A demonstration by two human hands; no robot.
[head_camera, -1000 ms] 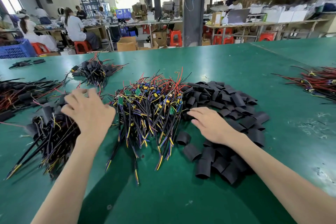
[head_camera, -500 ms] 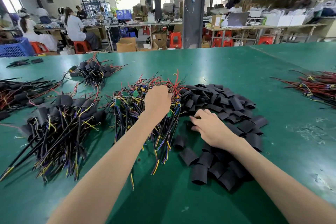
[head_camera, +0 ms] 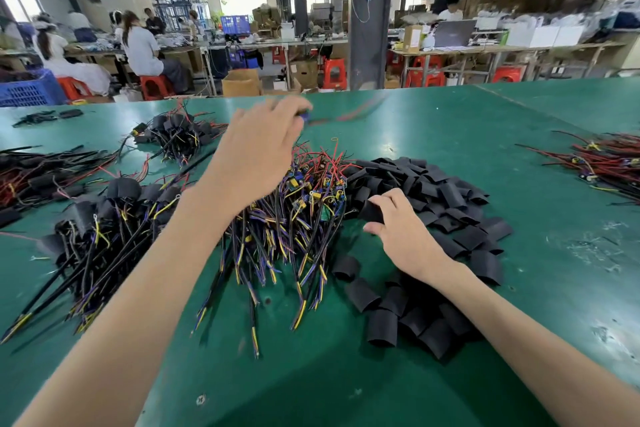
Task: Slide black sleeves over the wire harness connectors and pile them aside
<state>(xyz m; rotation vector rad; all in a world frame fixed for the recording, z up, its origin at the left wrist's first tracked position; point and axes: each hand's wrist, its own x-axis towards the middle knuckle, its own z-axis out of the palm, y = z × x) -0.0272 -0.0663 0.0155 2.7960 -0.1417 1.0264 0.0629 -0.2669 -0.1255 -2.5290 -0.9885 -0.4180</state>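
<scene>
A heap of bare wire harnesses point(head_camera: 298, 211) with yellow and blue connectors lies in the middle of the green table point(head_camera: 450, 121). My left hand point(head_camera: 259, 149) is lifted above that heap and grips one harness point(head_camera: 346, 113), whose red wires trail to the right, blurred. To the right spreads a pile of black sleeves point(head_camera: 443, 204). My right hand point(head_camera: 398, 229) rests at the pile's left edge and pinches one black sleeve point(head_camera: 372, 211). On the left lies the pile of sleeved harnesses point(head_camera: 97, 229).
More sleeved bundles lie at the far left point(head_camera: 38, 177) and further back point(head_camera: 176, 135). A red-wired bundle point(head_camera: 602, 163) sits at the right edge. Beyond the table stand a dark pillar point(head_camera: 370, 17), benches, red stools, and seated people.
My left hand went from the sleeved pile on the left to the middle heap, then rose with one harness. My right hand picked a sleeve from the black pile.
</scene>
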